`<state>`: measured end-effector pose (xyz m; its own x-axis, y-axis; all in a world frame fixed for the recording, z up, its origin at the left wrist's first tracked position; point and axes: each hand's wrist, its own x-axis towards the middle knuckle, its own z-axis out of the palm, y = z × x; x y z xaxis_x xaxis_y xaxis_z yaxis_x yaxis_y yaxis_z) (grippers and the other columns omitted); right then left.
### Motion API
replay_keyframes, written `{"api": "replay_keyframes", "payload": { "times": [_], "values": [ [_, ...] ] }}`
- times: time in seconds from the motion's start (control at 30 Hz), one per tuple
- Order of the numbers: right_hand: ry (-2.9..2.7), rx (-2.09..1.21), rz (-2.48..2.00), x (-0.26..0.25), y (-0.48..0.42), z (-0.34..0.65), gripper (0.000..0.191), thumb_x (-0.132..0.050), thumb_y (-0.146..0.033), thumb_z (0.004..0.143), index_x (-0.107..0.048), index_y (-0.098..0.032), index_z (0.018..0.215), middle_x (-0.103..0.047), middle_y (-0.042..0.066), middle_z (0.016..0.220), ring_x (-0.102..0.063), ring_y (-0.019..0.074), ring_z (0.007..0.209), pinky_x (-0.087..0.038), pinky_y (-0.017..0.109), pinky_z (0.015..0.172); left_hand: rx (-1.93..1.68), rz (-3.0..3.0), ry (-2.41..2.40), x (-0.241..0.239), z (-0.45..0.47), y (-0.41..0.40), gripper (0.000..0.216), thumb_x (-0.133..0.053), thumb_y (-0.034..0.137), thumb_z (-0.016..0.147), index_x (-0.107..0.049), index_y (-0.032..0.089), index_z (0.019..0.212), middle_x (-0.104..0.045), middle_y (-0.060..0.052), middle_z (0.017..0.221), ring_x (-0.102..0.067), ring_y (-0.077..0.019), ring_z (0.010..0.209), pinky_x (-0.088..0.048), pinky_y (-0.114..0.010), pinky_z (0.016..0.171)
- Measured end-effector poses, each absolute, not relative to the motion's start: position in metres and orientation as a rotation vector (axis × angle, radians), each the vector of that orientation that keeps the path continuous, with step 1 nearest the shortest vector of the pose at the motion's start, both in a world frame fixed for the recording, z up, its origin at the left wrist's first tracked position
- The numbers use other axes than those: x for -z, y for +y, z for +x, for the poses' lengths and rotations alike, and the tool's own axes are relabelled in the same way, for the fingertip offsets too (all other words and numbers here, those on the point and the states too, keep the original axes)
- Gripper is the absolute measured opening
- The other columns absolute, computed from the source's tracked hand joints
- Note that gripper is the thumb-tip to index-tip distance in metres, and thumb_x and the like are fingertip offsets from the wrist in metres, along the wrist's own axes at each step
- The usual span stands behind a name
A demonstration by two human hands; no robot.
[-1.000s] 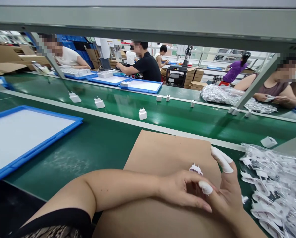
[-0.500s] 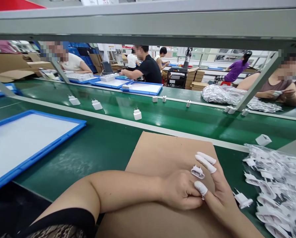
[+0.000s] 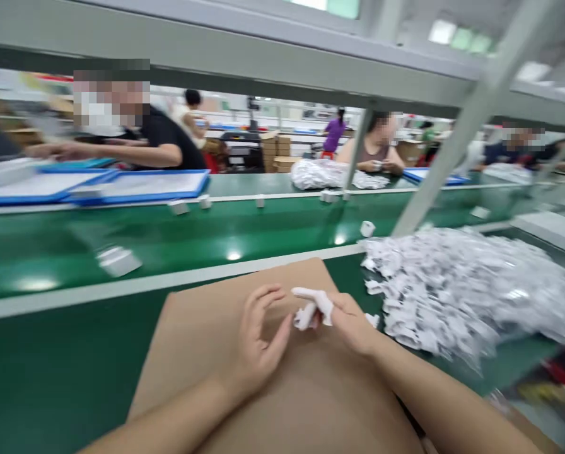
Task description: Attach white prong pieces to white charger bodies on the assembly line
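My left hand (image 3: 261, 337) is over the cardboard sheet (image 3: 282, 403), its fingers curved and the thumb apart from them, holding nothing that I can see. Facing it, my right hand (image 3: 346, 318) wears white finger covers. A small white plug piece (image 3: 303, 317) shows at its fingertips, pinched there; blur hides its details. The left thumb tip is close beside this piece. To the right of my right hand lies a heap of white plug pieces (image 3: 419, 296) in and around clear plastic.
Beyond the cardboard runs a green conveyor belt (image 3: 282, 233) carrying white charger blocks, one a blurred charger (image 3: 118, 260). A slanted metal post (image 3: 453, 151) stands behind the heap, and a shelf beam crosses above. Co-workers sit across the belt, near blue trays (image 3: 162, 184).
My view has swung right, bringing more of the plug heap into sight. My left hand has opened from a fist and moved apart from my right hand, whose spread fingers have closed together.
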<state>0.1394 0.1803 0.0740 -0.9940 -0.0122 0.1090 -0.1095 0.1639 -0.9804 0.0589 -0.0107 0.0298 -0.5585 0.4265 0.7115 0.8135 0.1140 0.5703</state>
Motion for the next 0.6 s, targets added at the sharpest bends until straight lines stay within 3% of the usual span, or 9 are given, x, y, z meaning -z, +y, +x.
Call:
{"api": "replay_keyframes", "payload": {
  "times": [0.17, 0.37, 0.53, 0.6],
  "values": [
    [-2.293, -2.343, 0.263, -0.074, 0.187, 0.138, 0.066, -0.038, -0.062, 0.102, -0.071, -0.012, 0.129, -0.075, 0.007, 0.073, -0.054, 0.0134, 0.060, -0.047, 0.031, 0.074, 1.222, -1.276, -1.966, -0.025, 0.057, -0.009, 0.042, -0.066, 0.020, 0.095, -0.052, 0.023, 0.135, -0.057, -0.016, 0.140, -0.052, -0.0320, 0.133, -0.035, -0.051, 0.114],
    [-2.413, -2.449, 0.451, -0.076, 0.195, 0.142, 0.055, -0.033, -0.037, 0.104, -0.060, -0.006, 0.141, -0.077, 0.007, 0.073, -0.055, 0.0141, 0.057, -0.047, 0.030, 0.075, 1.192, -1.251, -1.885, -0.029, 0.061, -0.009, 0.046, -0.076, 0.024, 0.088, -0.050, 0.019, 0.125, -0.053, -0.023, 0.141, -0.049, -0.0385, 0.136, -0.031, -0.057, 0.115],
    [-2.553, -2.561, 0.538, -0.076, 0.198, 0.138, 0.049, -0.028, -0.018, 0.099, -0.065, -0.004, 0.127, -0.076, 0.008, 0.070, -0.057, 0.0137, 0.056, -0.048, 0.028, 0.074, 1.177, -1.258, -1.798, -0.027, 0.060, -0.009, 0.072, -0.081, 0.022, 0.084, -0.042, 0.016, 0.145, -0.047, -0.025, 0.144, -0.048, -0.0380, 0.135, -0.036, -0.054, 0.112],
    [-2.655, -2.598, 0.519, -0.071, 0.196, 0.135, 0.045, -0.027, -0.011, 0.096, -0.067, -0.004, 0.115, -0.074, 0.008, 0.065, -0.057, 0.0131, 0.053, -0.048, 0.027, 0.069, 1.100, -1.330, -1.807, -0.028, 0.060, -0.010, 0.068, -0.079, 0.021, 0.087, -0.046, 0.017, 0.146, -0.049, -0.023, 0.144, -0.049, -0.0366, 0.134, -0.035, -0.052, 0.113]
  ]
}}
